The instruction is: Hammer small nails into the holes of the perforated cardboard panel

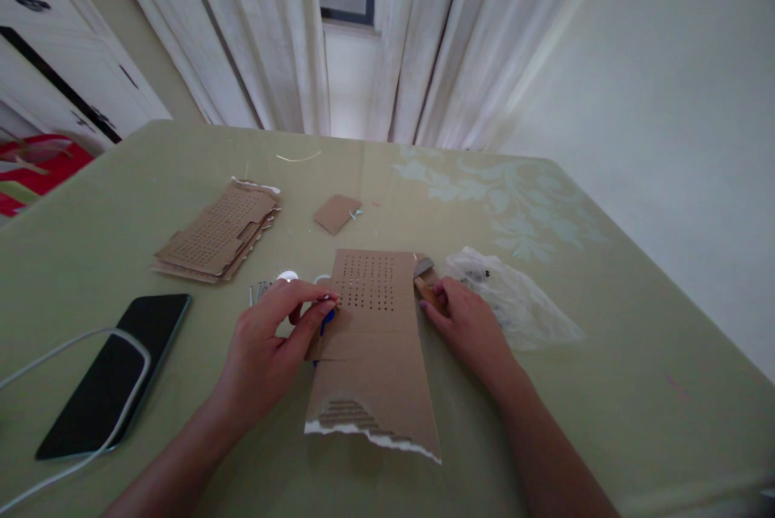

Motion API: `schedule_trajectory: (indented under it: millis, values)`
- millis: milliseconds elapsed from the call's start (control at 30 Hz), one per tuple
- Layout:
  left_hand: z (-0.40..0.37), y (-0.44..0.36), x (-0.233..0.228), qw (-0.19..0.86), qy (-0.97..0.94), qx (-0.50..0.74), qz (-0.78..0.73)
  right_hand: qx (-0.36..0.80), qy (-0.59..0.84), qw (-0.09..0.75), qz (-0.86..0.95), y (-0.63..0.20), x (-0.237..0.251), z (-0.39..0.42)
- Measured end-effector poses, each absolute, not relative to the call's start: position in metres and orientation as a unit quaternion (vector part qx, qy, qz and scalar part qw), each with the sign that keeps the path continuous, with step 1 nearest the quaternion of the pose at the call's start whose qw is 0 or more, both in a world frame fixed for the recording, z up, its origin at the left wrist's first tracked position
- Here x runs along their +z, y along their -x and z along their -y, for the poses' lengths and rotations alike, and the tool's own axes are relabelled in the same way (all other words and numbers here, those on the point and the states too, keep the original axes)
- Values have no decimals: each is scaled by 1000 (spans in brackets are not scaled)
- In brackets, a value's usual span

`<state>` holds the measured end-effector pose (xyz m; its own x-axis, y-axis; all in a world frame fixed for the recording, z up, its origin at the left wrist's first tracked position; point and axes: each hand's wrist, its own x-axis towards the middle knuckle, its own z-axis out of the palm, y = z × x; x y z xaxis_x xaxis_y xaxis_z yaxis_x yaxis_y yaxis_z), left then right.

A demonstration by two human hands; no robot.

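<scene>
At table centre: torn brown cardboard sheet with punched hole grid (372, 340) lies flat. Your left hand (275, 336) pinches its left edge; right hand (466, 324) grasps wooden-handled tool (425, 280). Hole-punching step, likely; next, steady sheet, align tool.

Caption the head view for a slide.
Left hand pinches the edge of a perforated cardboard sheet while right hand rests on a wooden-handled tool.

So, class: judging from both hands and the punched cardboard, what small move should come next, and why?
Probably lift the hammer under the right hand: the left hand already pinches at the perforated cardboard sheet edge, nails beside it.
</scene>
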<state>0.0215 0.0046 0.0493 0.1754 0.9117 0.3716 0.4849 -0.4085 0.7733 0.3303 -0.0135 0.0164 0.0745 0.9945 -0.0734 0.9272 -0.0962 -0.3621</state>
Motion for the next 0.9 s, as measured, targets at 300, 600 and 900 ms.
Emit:
schedule_trajectory:
  millis: [300, 600, 900]
  values:
    - [-7, -22, 49, 207, -765, 439, -423, 135, 714, 96, 680, -329, 21, 15]
    - [-6, -27, 42, 166, -791, 450, -380, 115, 708, 147, 681, -336, 36, 13]
    - [-8, -32, 42, 176, -785, 457, -380, 153, 598, 166, 769, -324, 145, 21]
